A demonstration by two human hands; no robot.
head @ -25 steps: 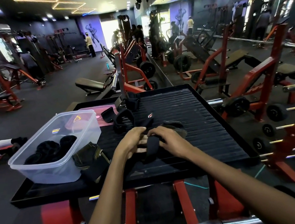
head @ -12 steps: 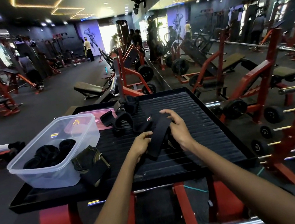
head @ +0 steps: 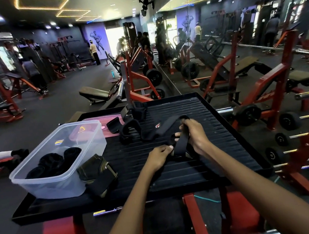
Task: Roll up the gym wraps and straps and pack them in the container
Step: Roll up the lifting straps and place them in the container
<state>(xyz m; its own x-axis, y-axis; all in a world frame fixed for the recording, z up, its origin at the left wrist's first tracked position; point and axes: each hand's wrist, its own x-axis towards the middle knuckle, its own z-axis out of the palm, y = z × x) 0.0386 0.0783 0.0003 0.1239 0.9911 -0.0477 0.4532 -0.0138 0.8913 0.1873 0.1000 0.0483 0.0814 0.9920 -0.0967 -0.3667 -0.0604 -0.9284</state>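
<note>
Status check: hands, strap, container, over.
Left hand and right hand both grip the black strap, unrolled. Container open, rolls inside. Nothing blocking.

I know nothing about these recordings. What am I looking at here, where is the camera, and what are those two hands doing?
No machine here: a person wears a camera on the head, looking down at their own arms in a gym. Both hands work one black strap: the left hand pinches its near end, and the right hand grips it further along. They work over a black ribbed tray. On it stands a clear container already holding rolled black wraps. Beside it lies a dark glove, with more straps behind.
</note>
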